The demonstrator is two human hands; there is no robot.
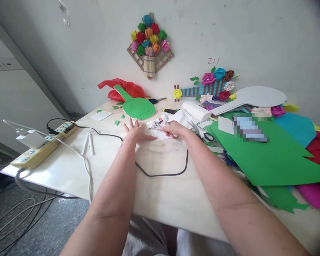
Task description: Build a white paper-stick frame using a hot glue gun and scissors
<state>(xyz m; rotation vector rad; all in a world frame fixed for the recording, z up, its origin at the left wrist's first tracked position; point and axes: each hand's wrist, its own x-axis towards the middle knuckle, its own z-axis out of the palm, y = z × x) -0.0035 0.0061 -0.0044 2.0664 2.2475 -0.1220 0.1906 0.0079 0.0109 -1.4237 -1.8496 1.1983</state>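
My left hand [137, 131] lies flat on the table, fingers spread, just in front of a green paddle-shaped foam cutout [138, 107]. My right hand [174, 128] is curled around the edge of a white sheet [158, 133] lying between the two hands. A glue gun [158, 122] with a black cord [162, 173] rests just beyond the sheet, touching my right fingertips.
A power strip [42, 149] with a white charger sits at the left edge. Two white glue sticks [88, 143] lie near it. Green and coloured paper sheets [266, 156] cover the right side, with scissors [202, 131], a white roll [196, 111] and a red bag [122, 87] behind.
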